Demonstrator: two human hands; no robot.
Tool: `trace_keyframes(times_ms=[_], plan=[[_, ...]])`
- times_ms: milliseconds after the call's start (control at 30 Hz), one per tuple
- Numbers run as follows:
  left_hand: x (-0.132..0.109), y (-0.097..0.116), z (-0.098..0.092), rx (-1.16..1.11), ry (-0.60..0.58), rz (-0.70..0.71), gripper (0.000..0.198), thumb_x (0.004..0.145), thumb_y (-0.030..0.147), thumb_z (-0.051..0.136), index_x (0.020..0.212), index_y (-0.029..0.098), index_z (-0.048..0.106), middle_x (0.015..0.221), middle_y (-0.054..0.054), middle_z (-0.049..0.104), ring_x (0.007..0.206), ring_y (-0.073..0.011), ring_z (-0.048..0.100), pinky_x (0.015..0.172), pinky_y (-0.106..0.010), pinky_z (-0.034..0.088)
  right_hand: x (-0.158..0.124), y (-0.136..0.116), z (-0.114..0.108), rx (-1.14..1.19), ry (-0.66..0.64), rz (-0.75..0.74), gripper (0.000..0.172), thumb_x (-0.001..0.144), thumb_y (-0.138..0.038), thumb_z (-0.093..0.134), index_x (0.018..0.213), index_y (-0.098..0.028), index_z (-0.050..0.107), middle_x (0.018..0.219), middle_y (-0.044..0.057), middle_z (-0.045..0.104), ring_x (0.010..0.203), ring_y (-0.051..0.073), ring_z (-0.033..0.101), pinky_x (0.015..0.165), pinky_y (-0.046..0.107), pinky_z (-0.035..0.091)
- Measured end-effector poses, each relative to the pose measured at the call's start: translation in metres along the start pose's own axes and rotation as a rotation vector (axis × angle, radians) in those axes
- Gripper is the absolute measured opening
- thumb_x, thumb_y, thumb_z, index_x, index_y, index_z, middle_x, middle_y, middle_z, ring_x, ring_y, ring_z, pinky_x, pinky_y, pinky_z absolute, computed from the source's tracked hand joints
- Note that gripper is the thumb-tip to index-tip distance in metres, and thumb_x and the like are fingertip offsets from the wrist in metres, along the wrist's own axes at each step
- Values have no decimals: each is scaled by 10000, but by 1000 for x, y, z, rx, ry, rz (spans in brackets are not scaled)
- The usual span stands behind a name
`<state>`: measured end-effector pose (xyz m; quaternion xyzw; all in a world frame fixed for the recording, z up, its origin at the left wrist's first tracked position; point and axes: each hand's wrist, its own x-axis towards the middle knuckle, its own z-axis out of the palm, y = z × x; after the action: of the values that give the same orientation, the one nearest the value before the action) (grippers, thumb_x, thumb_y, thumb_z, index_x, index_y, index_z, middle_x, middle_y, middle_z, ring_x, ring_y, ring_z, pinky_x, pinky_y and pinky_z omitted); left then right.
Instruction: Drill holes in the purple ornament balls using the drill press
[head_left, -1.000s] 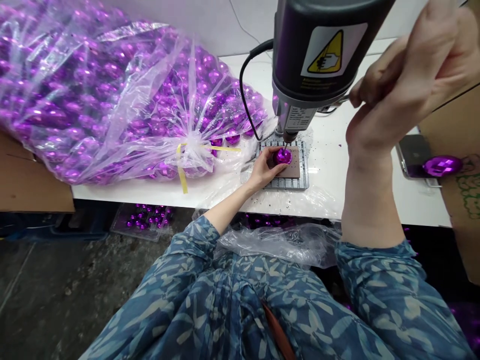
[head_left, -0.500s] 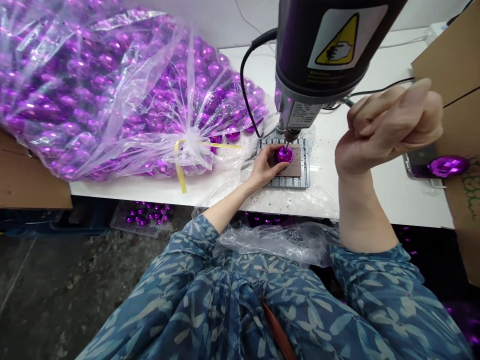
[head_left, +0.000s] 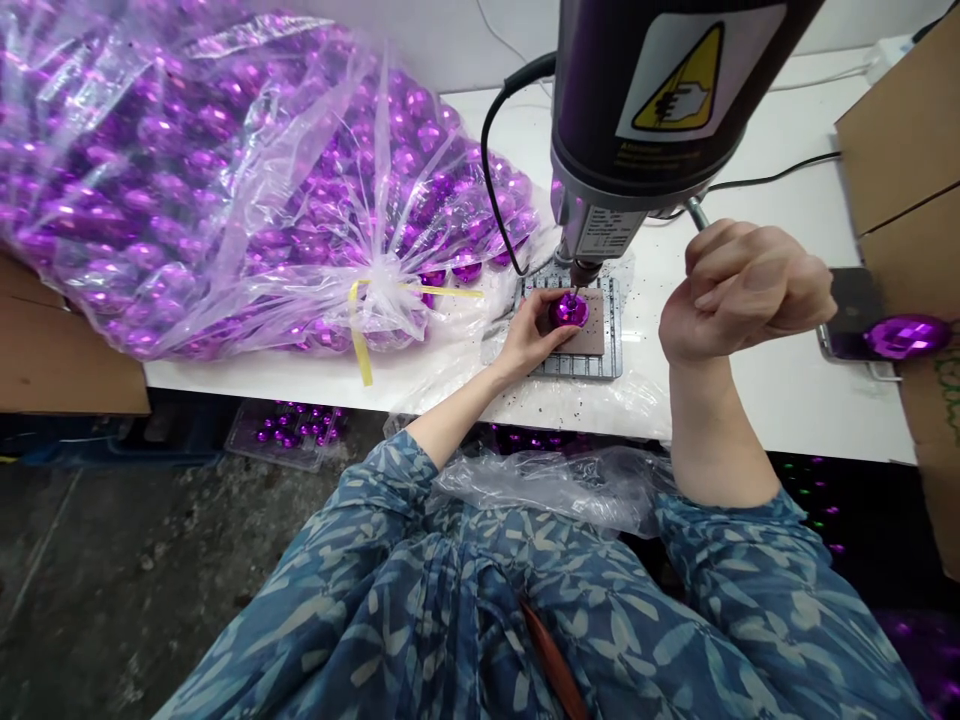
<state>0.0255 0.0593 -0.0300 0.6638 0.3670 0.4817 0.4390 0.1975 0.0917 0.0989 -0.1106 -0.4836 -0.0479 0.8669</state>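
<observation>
Thumb and fingers of my left hand (head_left: 531, 330) are closed round a shiny purple faceted ball (head_left: 571, 310). The ball rests on a brown square board (head_left: 589, 338) on the slotted metal base (head_left: 613, 350) of a bench drill press (head_left: 637, 100). Right above the ball is the drill chuck (head_left: 583, 272); its thin bit reaches the ball's top, and I cannot tell how deep it sits. My right hand (head_left: 750, 290) is wrapped round the metal feed lever (head_left: 697, 212) at the machine's right side. The lever's end is hidden in the fist.
A big clear bag (head_left: 247, 190) of purple balls, tied with yellow ribbon (head_left: 360, 345), fills the left. To the right lie a phone (head_left: 851, 310) and a purple faceted ornament (head_left: 907, 337) beside cardboard boxes (head_left: 904, 160). A bin (head_left: 289, 432) of balls stands below the table.
My right hand has moved down and slightly left with the lever, showing more of its rod. My left hand and the ball stay in place under the bit.
</observation>
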Motion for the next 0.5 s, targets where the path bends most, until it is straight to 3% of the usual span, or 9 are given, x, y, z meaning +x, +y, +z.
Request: trace_keyframes(times_ms=[167, 300, 367, 433, 500], plan=[[0, -1, 0, 47, 6, 20, 610, 907, 629, 765, 1344, 266, 541, 1348, -113, 668, 1285, -282, 660, 1139, -477, 511, -4, -8, 2, 20, -34, -17, 666, 966, -421, 635, 678, -172, 90, 425, -87, 24, 330, 18, 145, 385, 200, 236], [0, -1, 0, 16, 16, 18, 613, 892, 619, 785, 1326, 254, 552, 1329, -115, 678, 1270, -280, 671, 1131, -473, 524, 12, -25, 23, 31, -33, 53, 635, 994, -396, 621, 636, -157, 154, 454, -65, 50, 354, 15, 196, 400, 194, 230], [1, -4, 1, -5, 12, 20, 604, 888, 602, 795, 1319, 252, 556, 1327, -116, 679, 1266, -279, 673, 1124, -478, 531, 34, -30, 42, 23, -21, 147, 558, 1002, -342, 614, 613, -156, 259, 504, -57, 101, 387, 4, 267, 426, 187, 207], [2, -5, 3, -7, 13, 23, 579, 895, 574, 794, 1318, 256, 560, 1325, -117, 678, 1262, -280, 672, 1114, -489, 535, 59, -29, 61, 36, -21, 368, 465, 964, -300, 651, 640, -190, 336, 529, -69, 132, 383, 14, 271, 413, 205, 176], [2, -2, 5, 24, 47, 26, 542, 909, 550, 783, 1315, 264, 565, 1315, -115, 678, 1248, -279, 670, 1096, -503, 538, 82, -19, 77, 7, -94, 525, 458, 978, -140, 548, 632, -223, 259, 548, -68, 119, 381, 12, 256, 415, 213, 158]])
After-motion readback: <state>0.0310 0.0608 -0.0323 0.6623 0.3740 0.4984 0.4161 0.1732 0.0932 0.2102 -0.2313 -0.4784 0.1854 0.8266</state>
